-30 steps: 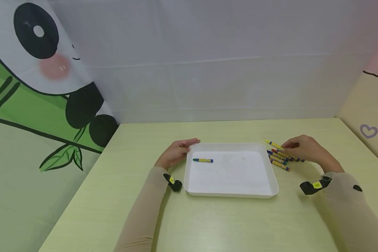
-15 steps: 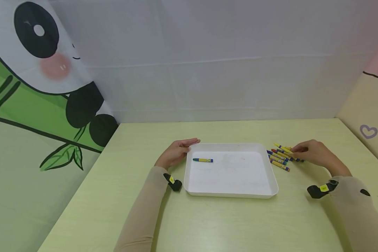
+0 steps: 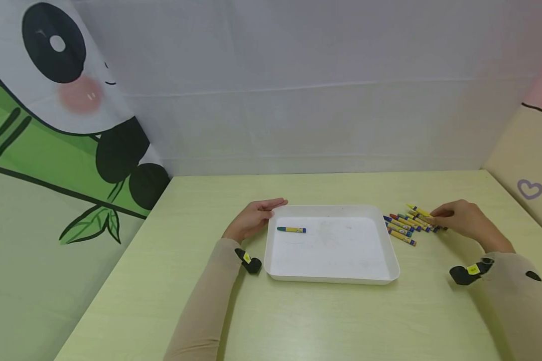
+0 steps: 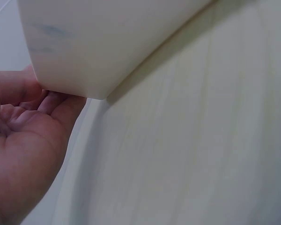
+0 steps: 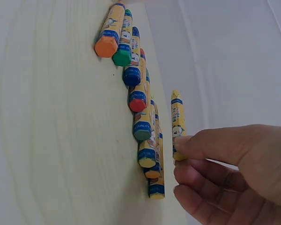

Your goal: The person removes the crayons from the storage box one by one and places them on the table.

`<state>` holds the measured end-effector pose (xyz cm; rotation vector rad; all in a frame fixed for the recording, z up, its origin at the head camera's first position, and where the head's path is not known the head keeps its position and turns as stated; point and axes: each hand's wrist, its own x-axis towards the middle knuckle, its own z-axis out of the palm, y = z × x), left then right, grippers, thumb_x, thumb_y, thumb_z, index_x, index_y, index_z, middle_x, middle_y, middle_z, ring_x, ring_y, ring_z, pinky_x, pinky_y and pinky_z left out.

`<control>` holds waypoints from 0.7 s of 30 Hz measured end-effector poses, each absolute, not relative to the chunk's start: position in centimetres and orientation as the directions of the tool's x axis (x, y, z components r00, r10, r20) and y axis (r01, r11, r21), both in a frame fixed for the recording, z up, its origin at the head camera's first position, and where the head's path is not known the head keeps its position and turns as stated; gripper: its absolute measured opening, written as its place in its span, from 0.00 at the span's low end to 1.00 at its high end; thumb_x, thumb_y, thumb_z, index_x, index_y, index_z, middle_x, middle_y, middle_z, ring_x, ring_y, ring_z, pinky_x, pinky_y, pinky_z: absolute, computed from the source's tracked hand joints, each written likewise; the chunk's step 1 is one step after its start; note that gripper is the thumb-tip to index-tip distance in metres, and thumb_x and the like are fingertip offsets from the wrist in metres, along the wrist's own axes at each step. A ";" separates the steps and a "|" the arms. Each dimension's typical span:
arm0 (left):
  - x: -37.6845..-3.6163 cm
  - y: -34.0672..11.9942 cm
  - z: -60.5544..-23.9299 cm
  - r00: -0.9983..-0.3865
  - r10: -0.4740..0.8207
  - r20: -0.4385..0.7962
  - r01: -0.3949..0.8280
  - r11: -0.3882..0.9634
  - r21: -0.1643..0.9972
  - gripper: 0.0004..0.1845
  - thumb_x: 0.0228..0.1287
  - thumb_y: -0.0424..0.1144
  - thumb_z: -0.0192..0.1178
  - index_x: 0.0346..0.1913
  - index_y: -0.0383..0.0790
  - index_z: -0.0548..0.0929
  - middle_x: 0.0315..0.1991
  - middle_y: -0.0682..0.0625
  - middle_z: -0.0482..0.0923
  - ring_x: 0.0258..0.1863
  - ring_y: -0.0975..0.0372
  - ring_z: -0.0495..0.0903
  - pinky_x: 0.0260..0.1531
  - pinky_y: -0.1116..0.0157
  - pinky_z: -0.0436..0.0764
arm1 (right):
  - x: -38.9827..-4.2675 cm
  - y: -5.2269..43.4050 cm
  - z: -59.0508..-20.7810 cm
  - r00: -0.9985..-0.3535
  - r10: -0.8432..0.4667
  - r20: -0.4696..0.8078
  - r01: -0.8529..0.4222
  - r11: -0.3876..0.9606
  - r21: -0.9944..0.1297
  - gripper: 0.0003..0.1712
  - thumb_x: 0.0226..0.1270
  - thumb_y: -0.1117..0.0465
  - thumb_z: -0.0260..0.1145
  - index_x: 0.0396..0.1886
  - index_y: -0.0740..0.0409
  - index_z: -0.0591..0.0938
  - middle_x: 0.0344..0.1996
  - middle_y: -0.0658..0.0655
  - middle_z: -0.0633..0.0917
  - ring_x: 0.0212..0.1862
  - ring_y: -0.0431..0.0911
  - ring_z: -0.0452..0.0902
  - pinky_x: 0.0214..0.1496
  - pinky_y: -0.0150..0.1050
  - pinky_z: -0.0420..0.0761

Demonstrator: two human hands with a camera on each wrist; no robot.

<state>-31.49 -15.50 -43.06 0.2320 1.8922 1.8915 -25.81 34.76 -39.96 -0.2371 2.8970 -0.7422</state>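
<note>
In the head view, my left hand (image 3: 249,219) grips the far left corner of a white tray (image 3: 331,279), thumb at its outer wall. The left wrist view shows the fingers (image 4: 68,110) reaching under the tray's corner. One green crayon (image 3: 291,229) lies inside the tray near its left side. My right hand (image 3: 465,223) pinches a yellow crayon (image 5: 177,115) between thumb and index finger, with its tip pointing away from the palm. Below and beside that crayon, several wrapped crayons (image 3: 399,231) lie in a slanting row, among them orange, green, blue and red ones.
The crayon row lies on the pale wooden table (image 3: 325,321) close to the tray's right wall. A white cloth backdrop (image 3: 298,125) rises behind the table, and a printed panda panel (image 3: 72,165) stands at the left.
My right hand has moved to the right above the crayon row, carrying the yellow crayon along. More of the crayons beneath show now. The left hand and the tray have stayed put.
</note>
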 end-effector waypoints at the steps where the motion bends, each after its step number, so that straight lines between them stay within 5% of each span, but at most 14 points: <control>1: -31.5 -15.5 -43.1 -0.884 0.424 -0.196 -0.196 0.046 0.980 0.27 0.69 0.21 0.42 0.69 0.37 0.67 0.70 0.47 0.67 0.72 0.59 0.61 0.70 0.58 0.62 | -25.7 34.9 -40.0 -0.979 -0.179 -0.097 -0.111 0.867 -0.485 0.22 0.67 0.56 0.62 0.49 0.73 0.81 0.42 0.69 0.85 0.47 0.66 0.78 0.44 0.57 0.77; 21: -31.1 -15.8 -43.0 -0.883 0.425 -0.200 -0.194 0.059 0.979 0.27 0.70 0.21 0.42 0.70 0.38 0.67 0.70 0.48 0.67 0.72 0.59 0.61 0.70 0.58 0.62 | -24.0 36.6 -41.2 -0.990 -0.095 -0.102 -0.036 0.883 -0.468 0.21 0.64 0.62 0.60 0.49 0.76 0.79 0.45 0.75 0.82 0.47 0.70 0.75 0.43 0.58 0.76</control>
